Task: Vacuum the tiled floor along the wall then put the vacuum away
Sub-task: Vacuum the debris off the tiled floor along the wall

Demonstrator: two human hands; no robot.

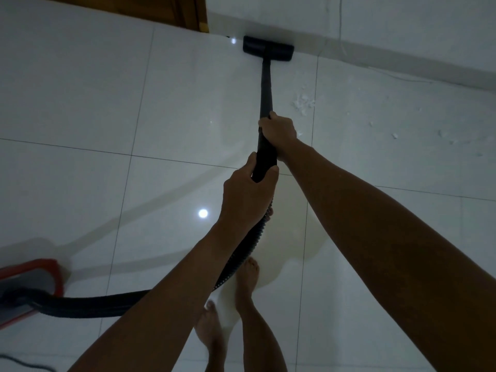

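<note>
Your right hand (279, 130) has its grip closed around the black rigid plastic vacuum wand (266, 87), higher up the tube, fingers wrapped over the top. Your left hand (248, 191) grips the same wand lower down, at the thicker handle end, thumb and fingers closed round it where the black ribbed flexible hose (241, 253) begins. From there the hose curves down past your bare feet (248, 277) and runs left along the floor to the red and grey vacuum cleaner body (26, 285) at the left edge. The wand reaches forward to the flat black rectangular floor nozzle (268, 48), which sits on the glossy white tiled floor (80, 103) touching the base of the white wall (402, 30). White crumbs of debris (304, 103) lie scattered on the tiles to the right of the wand, near the wall.
</note>
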